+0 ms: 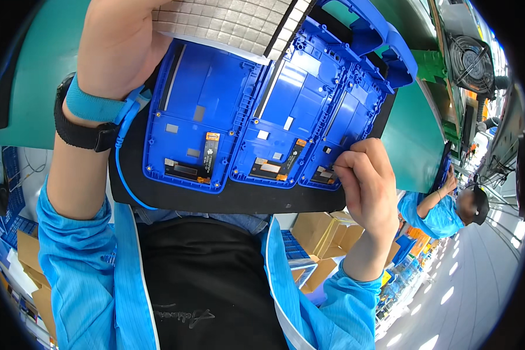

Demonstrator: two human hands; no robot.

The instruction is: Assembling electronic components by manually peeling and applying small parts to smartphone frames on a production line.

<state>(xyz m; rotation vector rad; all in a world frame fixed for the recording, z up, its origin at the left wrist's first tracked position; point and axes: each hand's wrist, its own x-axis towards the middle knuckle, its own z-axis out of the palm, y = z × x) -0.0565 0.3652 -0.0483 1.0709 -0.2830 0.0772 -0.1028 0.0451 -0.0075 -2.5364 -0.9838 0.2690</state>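
Three blue plastic housings (204, 116) lie side by side, inner faces up, with brass inserts, small grey square pads and dark flex circuits. My left hand (122, 46) is at the upper left against a sheet of silver-grey square pads (221, 23) on white backing. It seems to grip this sheet over the housings' far ends, though its fingertips lie outside the picture. My right hand (367, 181) is closed in a pinch at the near end of the rightmost housing (347, 122), next to its flex circuit. Whatever its fingertips hold is hidden.
Under the housings is a black mat (245, 201) on a green bench top (411, 134). A blue wrist strap cord (122, 169) runs from my left wrist. Cardboard boxes (326, 233) stand below. A fan (472, 64) and a co-worker in blue (431, 216) are at the right.
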